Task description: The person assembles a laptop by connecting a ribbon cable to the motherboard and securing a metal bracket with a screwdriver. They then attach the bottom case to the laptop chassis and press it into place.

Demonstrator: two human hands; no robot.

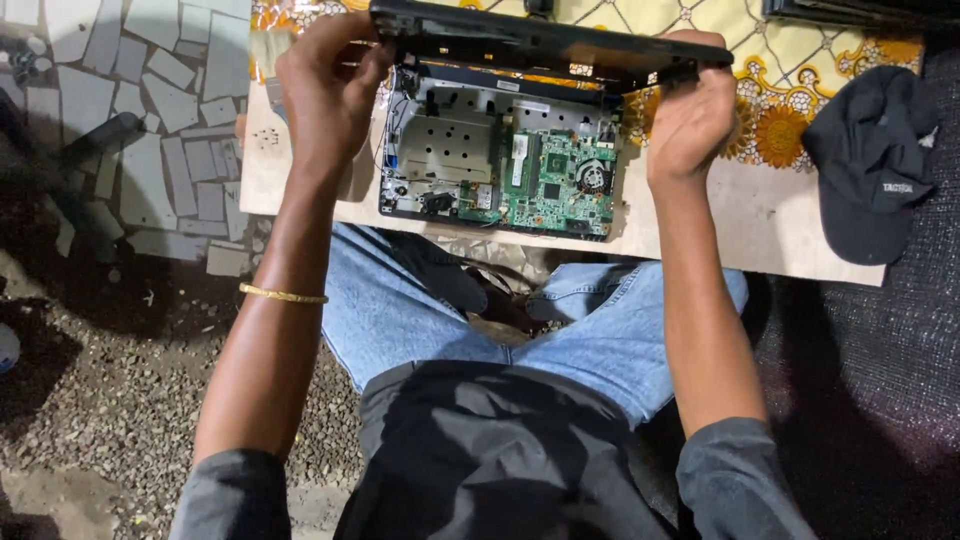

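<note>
Gripping both far corners, the left hand [325,85] and right hand [690,110] have their fingers curled and pinched around the ends of a black laptop lid [540,42], raised over the opened laptop base [500,165] on the board [700,225] across the lap. Green circuit board [565,175] and small fan [593,177] lie bare, near side. It looks light, stiff but fragile: best held by the edges. A dark cap [872,160] sits right.

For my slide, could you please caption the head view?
Both hands lift a black panel off an opened laptop.
</note>
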